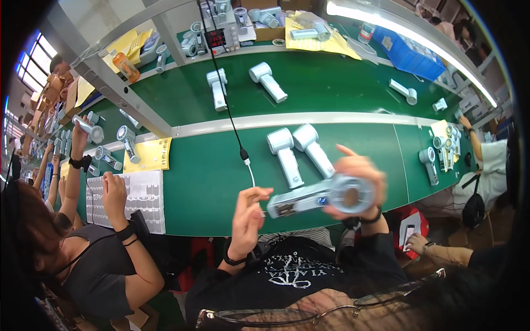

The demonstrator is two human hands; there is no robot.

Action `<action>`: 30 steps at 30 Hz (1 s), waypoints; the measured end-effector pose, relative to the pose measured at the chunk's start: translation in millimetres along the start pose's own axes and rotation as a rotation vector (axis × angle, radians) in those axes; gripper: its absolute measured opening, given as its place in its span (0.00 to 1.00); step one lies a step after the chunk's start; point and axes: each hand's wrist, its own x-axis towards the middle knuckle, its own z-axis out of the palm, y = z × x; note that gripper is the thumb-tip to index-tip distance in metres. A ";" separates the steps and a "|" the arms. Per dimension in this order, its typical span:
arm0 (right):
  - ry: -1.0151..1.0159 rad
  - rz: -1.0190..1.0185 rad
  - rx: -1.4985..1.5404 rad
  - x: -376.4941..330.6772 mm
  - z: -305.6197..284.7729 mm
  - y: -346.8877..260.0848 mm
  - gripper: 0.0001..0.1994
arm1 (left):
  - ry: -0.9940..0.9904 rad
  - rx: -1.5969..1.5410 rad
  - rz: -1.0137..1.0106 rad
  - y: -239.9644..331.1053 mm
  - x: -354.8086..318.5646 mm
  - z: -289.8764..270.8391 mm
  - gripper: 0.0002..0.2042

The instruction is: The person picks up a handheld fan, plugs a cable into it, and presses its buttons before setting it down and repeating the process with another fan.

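My right hand (364,176), a little blurred, is closed around the round head of a pale blue handheld fan (301,201). The fan lies sideways above the bench's near edge, with a small display lit on its handle. My left hand (247,220) is beside the handle's end, its fingers curled on the lower part of a white cable (249,168). A small white tip shows by the thumb, close to the fan's base; whether it touches the fan I cannot tell. Just beyond, two more handheld fans (285,157) (314,150) lie on the green bench.
A black cord (226,99) hangs from above and joins the white cable. Two fans (217,88) (268,83) lie past the metal rail (221,122). A blue bin (408,52) stands far right. Co-workers sit on both sides, one raising a fan (89,129) at left.
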 end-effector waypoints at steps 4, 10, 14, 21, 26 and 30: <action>0.546 0.026 1.417 -5.9 -88.6 -19.9 0.31 | 0.144 0.037 0.051 -8.7 2.6 -14.9 0.21; 0.295 0.086 -0.323 -20.0 -103.0 -39.8 0.33 | 0.168 0.472 0.113 -13.0 5.4 -13.7 0.21; 0.897 -0.052 -0.350 -3.0 -74.0 -42.7 0.38 | 0.163 0.538 0.108 -17.4 6.5 -8.5 0.19; 0.714 0.413 0.268 16.8 -68.8 48.3 0.31 | 0.073 0.442 0.060 -22.2 12.0 -6.8 0.19; 0.530 1.041 -0.096 -23.0 -105.6 266.9 0.30 | 0.042 0.522 0.111 -17.7 9.8 -2.6 0.19; 0.392 1.272 -0.678 -19.0 -84.5 331.2 0.33 | 0.071 0.545 0.109 -20.4 6.0 -4.9 0.19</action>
